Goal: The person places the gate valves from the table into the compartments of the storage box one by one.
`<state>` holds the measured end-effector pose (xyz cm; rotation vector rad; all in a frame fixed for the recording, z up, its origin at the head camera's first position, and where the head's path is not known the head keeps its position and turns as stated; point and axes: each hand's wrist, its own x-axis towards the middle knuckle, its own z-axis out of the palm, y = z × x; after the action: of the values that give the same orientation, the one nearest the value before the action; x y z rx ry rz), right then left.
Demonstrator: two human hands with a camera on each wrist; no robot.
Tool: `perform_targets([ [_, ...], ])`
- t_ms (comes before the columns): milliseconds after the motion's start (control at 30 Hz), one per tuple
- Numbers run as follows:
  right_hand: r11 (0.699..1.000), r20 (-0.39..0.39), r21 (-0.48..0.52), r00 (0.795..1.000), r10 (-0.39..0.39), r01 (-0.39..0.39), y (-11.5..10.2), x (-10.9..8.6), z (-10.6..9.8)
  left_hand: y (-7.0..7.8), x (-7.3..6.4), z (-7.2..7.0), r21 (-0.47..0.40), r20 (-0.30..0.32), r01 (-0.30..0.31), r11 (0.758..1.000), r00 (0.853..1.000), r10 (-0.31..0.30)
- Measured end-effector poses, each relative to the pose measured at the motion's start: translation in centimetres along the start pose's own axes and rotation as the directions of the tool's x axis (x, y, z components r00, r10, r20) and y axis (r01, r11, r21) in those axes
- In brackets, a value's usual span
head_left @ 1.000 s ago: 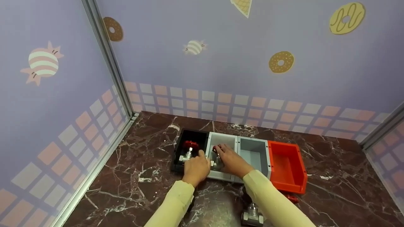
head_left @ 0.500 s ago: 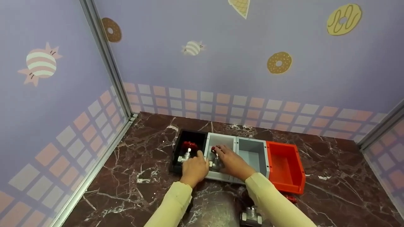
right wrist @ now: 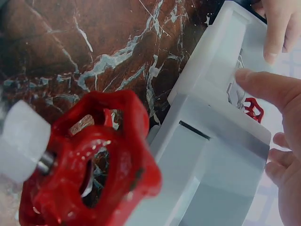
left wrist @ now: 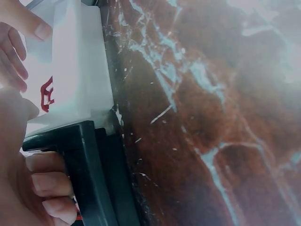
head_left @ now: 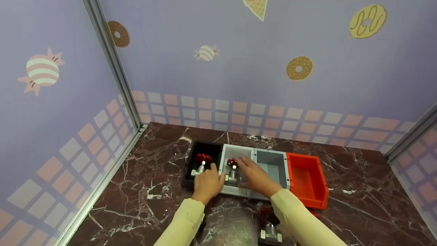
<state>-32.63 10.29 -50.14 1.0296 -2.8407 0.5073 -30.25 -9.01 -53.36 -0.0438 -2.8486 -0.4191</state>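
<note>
In the head view, a valve (head_left: pixel 233 175) with a red handwheel stands in the white bin (head_left: pixel 238 150). My right hand (head_left: pixel 256 176) is just right of it, fingers loosely spread and apart from the handwheel. In the right wrist view its thumb (right wrist: pixel 263 87) reaches over the white bin's front wall. My left hand (head_left: pixel 208 182) straddles the wall between the white bin and the black bin (head_left: pixel 191 164). In the left wrist view its fingers (left wrist: pixel 49 182) curl inside the black bin, with the thumb on the white side. Another red-wheeled valve (head_left: pixel 202 164) sits in the black bin.
A grey bin (head_left: pixel 273 164) and an orange-red bin (head_left: pixel 307 174) continue the row to the right. Another valve (head_left: pixel 269 234) is on the marble-patterned table (head_left: pixel 153 191) in front, beside my right sleeve. Its red handwheel (right wrist: pixel 94 155) looms large in the right wrist view. Patterned walls enclose the table.
My right hand's fingers have come off the handwheel of the valve in the white bin and drawn slightly right, leaving more of it showing. My left hand stays at the bin wall.
</note>
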Motion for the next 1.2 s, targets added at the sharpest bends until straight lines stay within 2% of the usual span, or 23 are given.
perform_targets([
  [100,1.0,-0.03,0.012,0.999,0.01,-0.009,0.1,-0.3,-0.1,0.0,0.0,-0.1,-0.009,-0.02,0.003,1.0,1.0,-0.003],
  [367,0.996,-0.019,0.031,0.996,0.086,-0.086,0.1,-1.2,-1.0,0.5,0.3,-0.7,-0.001,-0.125,-0.02,1.0,0.992,0.02],
  [533,0.994,-0.034,0.045,0.994,0.1,-0.098,0.3,-1.7,-1.2,1.2,0.4,-0.8,0.013,-0.162,-0.04,0.999,0.986,0.041],
  [700,0.997,-0.075,0.019,0.994,0.075,-0.074,0.4,-2.4,-1.2,1.9,0.2,-0.7,0.018,-0.17,-0.078,0.997,0.982,0.08],
  [833,0.998,-0.078,0.023,0.995,0.062,-0.06,0.5,-3.2,-1.4,2.5,0.0,-0.6,0.019,-0.178,-0.105,0.994,0.978,0.107],
  [1033,0.999,-0.085,0.004,0.995,0.053,-0.053,1.0,-4.5,-1.6,3.4,0.0,-0.5,-0.005,-0.177,-0.11,0.994,0.978,0.107],
  [1200,0.999,-0.126,-0.027,0.991,0.035,-0.039,1.4,-5.5,-1.7,4.0,-0.1,-0.2,0.003,-0.167,-0.128,0.992,0.978,0.127],
])
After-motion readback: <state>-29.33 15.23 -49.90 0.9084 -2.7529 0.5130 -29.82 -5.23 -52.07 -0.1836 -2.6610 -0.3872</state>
